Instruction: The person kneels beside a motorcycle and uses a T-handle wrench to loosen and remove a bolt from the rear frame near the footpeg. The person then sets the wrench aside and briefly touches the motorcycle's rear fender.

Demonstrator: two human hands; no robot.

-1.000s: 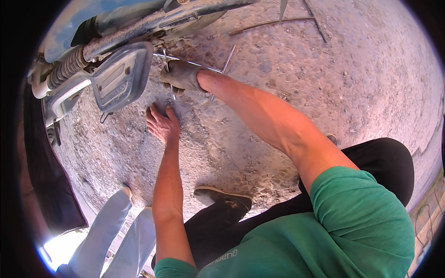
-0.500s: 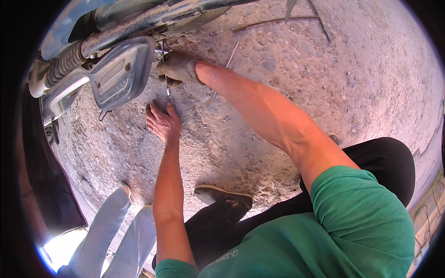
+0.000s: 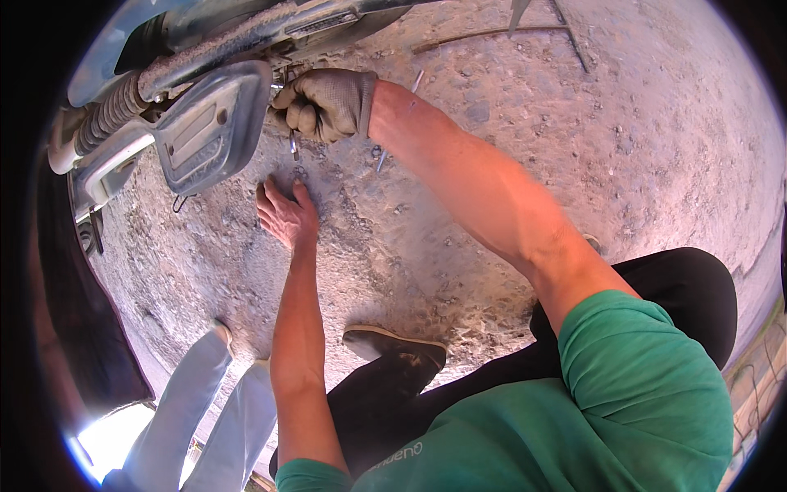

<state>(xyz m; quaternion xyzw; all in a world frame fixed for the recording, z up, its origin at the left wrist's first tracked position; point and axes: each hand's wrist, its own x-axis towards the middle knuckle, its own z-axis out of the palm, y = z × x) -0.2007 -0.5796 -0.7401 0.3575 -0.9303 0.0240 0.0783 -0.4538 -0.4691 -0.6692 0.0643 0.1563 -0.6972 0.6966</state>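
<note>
My left hand (image 3: 287, 211) is bare, its fingers spread on the gritty ground just below a grey step plate (image 3: 205, 123) of a dusty vehicle. My right hand (image 3: 320, 105), in a grey-brown glove, has its fingers curled round a metal tool (image 3: 293, 146) beside that plate; the lower end of the tool shows under the glove. A thin silver bar (image 3: 382, 159) lies behind my right wrist, partly hidden by it. What the tool's upper end engages is too small to make out.
The vehicle's frame tube and ribbed boot (image 3: 115, 115) run along the upper left. Thin dark rods (image 3: 508, 33) lie on the ground at the top. Another person's light-trousered legs (image 3: 188, 385) stand at lower left, near a dark hanging sheet (image 3: 86, 328). My shoe (image 3: 393, 344) rests below my left hand.
My right hand has moved up, its glove turned so the curled fingers show more. The tool's lower end sits higher and further left. My left hand has barely moved.
</note>
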